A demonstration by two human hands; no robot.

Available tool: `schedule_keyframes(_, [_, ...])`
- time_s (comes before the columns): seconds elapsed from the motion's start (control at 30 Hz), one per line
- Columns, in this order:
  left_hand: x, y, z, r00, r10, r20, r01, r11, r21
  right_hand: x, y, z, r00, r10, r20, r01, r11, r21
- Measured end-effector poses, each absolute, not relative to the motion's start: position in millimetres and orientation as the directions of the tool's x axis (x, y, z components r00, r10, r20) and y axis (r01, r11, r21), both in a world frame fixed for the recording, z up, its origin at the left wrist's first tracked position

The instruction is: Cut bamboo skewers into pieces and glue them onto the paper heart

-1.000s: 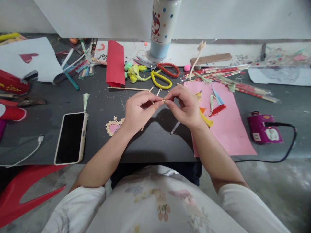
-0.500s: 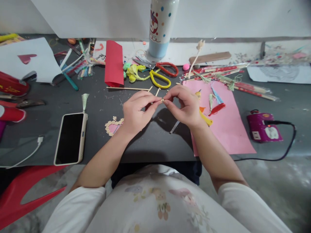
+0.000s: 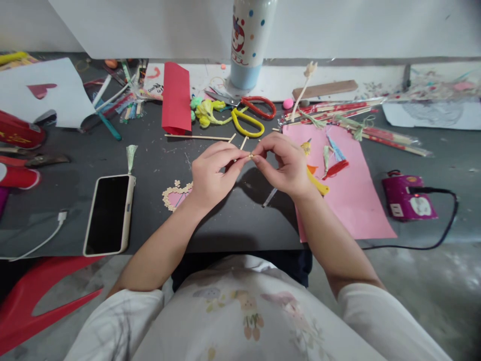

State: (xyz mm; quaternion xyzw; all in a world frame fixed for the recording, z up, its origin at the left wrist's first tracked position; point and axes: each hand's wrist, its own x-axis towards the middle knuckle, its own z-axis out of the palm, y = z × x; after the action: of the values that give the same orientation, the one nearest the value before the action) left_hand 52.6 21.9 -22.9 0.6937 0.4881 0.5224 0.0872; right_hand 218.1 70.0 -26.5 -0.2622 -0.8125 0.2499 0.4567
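Note:
My left hand [image 3: 215, 175] and my right hand [image 3: 284, 163] meet at the fingertips above the desk. Between both pinches sits a small pale piece [image 3: 251, 156], beige like the wooden sticks; its exact shape is too small to make out. Just behind the fingers lie a short stick [image 3: 244, 143] and a long thin wooden stick [image 3: 199, 137]. Partly covered by my left hand is a pink heart edged with little beige pieces [image 3: 167, 199]. A clear tube-like stick [image 3: 269, 197] lies below my right hand, which also overlaps the pink paper [image 3: 351, 200].
Scissors with red and yellow handles [image 3: 248, 123] lie before a tall white-and-blue bottle [image 3: 248, 50]. A red folded paper [image 3: 176, 98] is left of them. The phone [image 3: 108, 215] lies at front left, a purple box with a cable [image 3: 408, 198] at right.
Both hands stay almost in place, still pinching the small piece. The left hand has shifted very slightly to the right.

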Motion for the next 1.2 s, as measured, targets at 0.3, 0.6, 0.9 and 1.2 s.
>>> schedule_keyframes(0.3, [56.0,28.0,-26.5,-0.137,0.989,0.062,0.006,-0.062,0.998,218.3,70.4,-26.9,-0.405,0.697,0.592,0.241,0.706,-0.666])
schedule_keyframes(0.6, [53.3,31.5,-24.1,0.054,0.947,-0.317,-0.43,0.309,0.849,217.2,70.0,-27.8,-0.403,0.669,0.625,0.235,0.735,-0.636])
schedule_keyframes(0.9, [53.3,30.8,-22.7,0.065,0.944,-0.323,-0.427,0.319,0.846,216.8,69.1,-27.8,-0.415,0.665,0.621,0.264,0.741,-0.617])
schedule_keyframes(1.2, [53.0,29.7,-21.5,0.012,0.955,-0.295,-0.325,0.283,0.902,217.3,69.2,-26.8,-0.417,0.666,0.619,0.256,0.74,-0.622])
